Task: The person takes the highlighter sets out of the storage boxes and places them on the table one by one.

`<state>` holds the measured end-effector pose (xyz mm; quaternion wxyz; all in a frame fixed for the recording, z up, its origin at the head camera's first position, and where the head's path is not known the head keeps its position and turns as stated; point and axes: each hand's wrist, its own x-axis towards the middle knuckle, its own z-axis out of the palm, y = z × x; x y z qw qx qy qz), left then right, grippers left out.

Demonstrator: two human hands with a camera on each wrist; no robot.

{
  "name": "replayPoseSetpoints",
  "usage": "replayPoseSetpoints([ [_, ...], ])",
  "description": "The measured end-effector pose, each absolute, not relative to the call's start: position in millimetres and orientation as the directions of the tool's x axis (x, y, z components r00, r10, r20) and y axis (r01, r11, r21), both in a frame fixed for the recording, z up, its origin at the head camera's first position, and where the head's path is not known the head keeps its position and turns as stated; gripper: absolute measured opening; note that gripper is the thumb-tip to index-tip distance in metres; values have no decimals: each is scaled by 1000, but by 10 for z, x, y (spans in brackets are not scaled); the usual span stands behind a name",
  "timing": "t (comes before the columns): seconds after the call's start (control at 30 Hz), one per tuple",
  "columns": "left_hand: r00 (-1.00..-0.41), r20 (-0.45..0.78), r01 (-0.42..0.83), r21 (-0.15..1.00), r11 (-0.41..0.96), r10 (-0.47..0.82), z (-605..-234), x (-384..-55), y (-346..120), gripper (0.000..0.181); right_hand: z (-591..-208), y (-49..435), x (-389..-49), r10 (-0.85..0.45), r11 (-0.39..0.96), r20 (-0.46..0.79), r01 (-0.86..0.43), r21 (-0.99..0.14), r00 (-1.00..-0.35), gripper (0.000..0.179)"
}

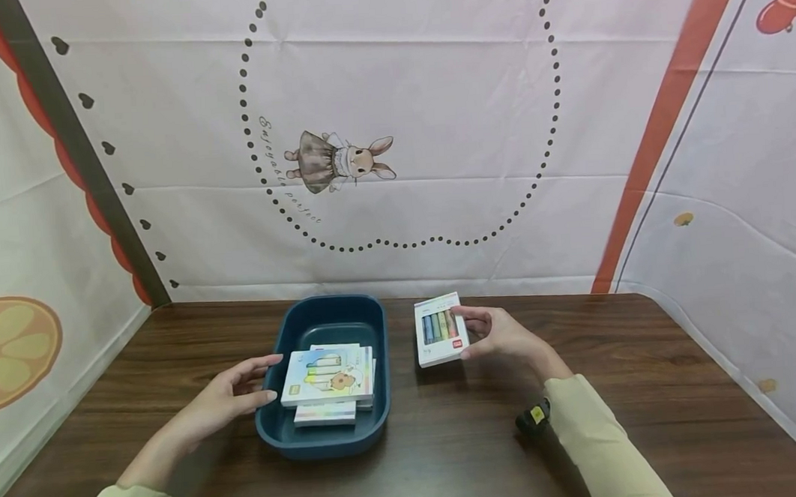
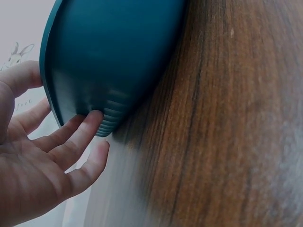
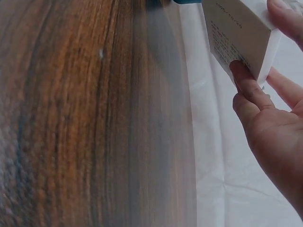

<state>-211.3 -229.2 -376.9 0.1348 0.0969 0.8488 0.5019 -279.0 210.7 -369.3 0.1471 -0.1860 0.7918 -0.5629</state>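
Head: looks forward and down from above, set well back, taking in worktop [image 1: 484,469], cloth backdrop [image 1: 430,89], left hand [image 1: 228,394] and right hand [image 1: 504,338]. Left wrist: sits low, close in at left hand and outer wall of blue tub [image 1: 324,449], facing forward, rolled sideways with worktop at right. Right wrist: likewise close, facing forward, rolled the opposite way with worktop at left. Shared, head/left wrist: left hand, tub, rabbit print [image 1: 339,161]. Shared, head/right wrist: right hand, white box [image 1: 440,330], backdrop.

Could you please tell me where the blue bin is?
In the head view, the blue bin stands left of centre, the left hand on its left rim, the held box to its right.
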Motion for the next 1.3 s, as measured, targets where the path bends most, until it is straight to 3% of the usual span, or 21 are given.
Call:
replayPoseSetpoints([
  [0.8, -944, -143, 18, 877, 479, 299, -3750, -2110, -2272, 63, -3766, 1998, -2865, -474, 399, -88, -125, -908, -876, 80],
  [1.3, -942, -136, 26, 881, 472, 307, -3744, -2114, -2283, 63, -3770, 1927, -2848, -484, 396, -96, -119, -911, -870, 80],
])
